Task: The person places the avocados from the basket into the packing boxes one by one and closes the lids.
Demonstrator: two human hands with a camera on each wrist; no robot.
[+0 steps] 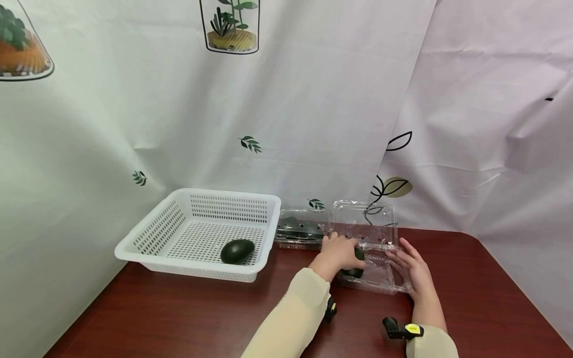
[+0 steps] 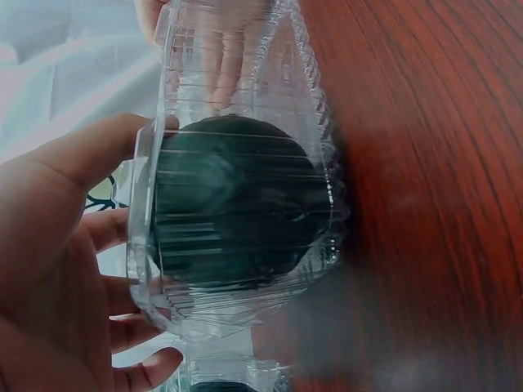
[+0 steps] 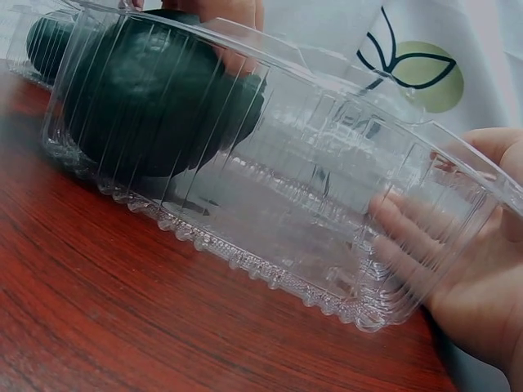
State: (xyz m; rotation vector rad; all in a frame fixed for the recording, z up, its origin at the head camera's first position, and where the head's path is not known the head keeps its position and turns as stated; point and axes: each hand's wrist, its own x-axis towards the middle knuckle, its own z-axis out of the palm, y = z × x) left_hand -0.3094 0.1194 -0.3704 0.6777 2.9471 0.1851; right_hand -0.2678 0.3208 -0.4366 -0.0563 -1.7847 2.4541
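Note:
Dark green avocado [image 3: 147,106] sits in the left end of an open clear plastic clamshell box [image 1: 378,283]. Behind it, a second rounded green shape [image 3: 249,106] shows in the right wrist view. From above, my left hand [image 1: 340,253] holds an avocado, thumb on the right side and the other fingers largely hidden in the head view. At the box's right end, my right hand [image 1: 414,271] rests against the rim with fairly straight fingers [image 3: 400,229], seen through the plastic. The transparent lid [image 1: 364,219] stands raised at the back.
A white perforated basket [image 1: 197,271] stands on the left, with one avocado [image 1: 237,251] in its front right corner. Another clear box [image 1: 302,215] holding dark green contents is at the back, between basket and open box. A printed curtain hangs behind the reddish-brown table [image 1: 201,318].

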